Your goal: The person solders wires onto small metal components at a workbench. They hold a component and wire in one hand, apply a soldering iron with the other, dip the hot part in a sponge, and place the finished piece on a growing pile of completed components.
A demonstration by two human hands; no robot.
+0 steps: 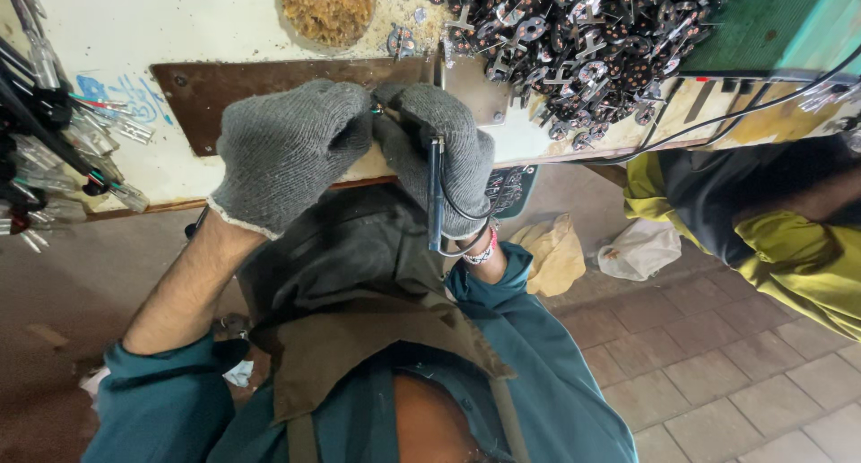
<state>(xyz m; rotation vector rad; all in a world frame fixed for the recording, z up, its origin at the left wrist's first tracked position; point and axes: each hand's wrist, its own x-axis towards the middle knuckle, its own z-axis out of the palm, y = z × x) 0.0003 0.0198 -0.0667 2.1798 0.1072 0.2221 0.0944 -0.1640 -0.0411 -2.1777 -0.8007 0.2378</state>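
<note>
Both my hands wear grey knitted gloves and meet at the near edge of a white workbench (pixel 179 32). My left hand (pixel 287 149) is closed, its fingers pinching something small that the glove hides. My right hand (pixel 439 153) grips a slim dark pen-shaped tool (pixel 435 194) with a black cable; its tip points at the spot between the two hands. Under the hands a brown plate (pixel 215 86) lies on the bench.
A big heap of small dark metal parts (pixel 583 41) fills the bench's far right. A bag of golden-brown material (pixel 327 10) lies at the top. Bundled wires with clear connectors (pixel 54 131) hang at the left. Another person's yellow-green sleeve (pixel 789 248) is at the right, above a brick floor.
</note>
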